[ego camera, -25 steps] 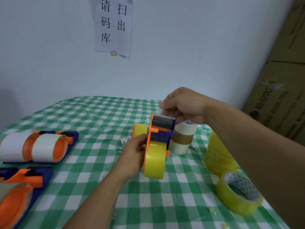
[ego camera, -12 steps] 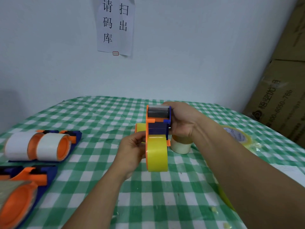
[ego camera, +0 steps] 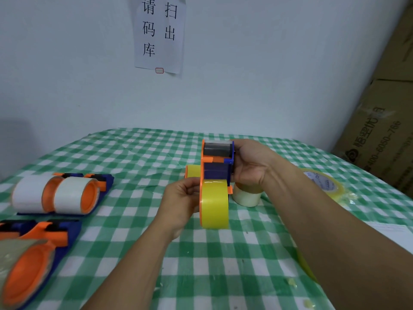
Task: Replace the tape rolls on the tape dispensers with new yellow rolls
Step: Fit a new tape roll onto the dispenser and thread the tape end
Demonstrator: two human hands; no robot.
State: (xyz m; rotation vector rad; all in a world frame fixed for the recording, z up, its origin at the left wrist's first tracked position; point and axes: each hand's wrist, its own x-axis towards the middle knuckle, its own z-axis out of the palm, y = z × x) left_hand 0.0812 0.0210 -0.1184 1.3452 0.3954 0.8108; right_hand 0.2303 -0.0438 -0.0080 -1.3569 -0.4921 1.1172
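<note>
I hold an orange and blue tape dispenser (ego camera: 218, 163) upright above the checked table (ego camera: 143, 153). A yellow tape roll (ego camera: 215, 203) sits on its lower wheel. My left hand (ego camera: 178, 198) grips the dispenser's left side by the roll. My right hand (ego camera: 251, 164) grips its right side near the black roller at the top. A second yellow roll on a dispenser (ego camera: 193, 171) shows just behind my left hand.
Two dispensers with whitish rolls (ego camera: 55, 194) lie at the left, another dispenser (ego camera: 33, 253) at the near left. A used pale roll (ego camera: 247, 195) stands behind my right wrist. Loose yellow rolls (ego camera: 324, 183) lie at the right. Cardboard boxes (ego camera: 384, 130) stand at the far right.
My right hand dropped from the top of the dispenser to its right side. The dispenser now stands straighter and the view has shifted slightly.
</note>
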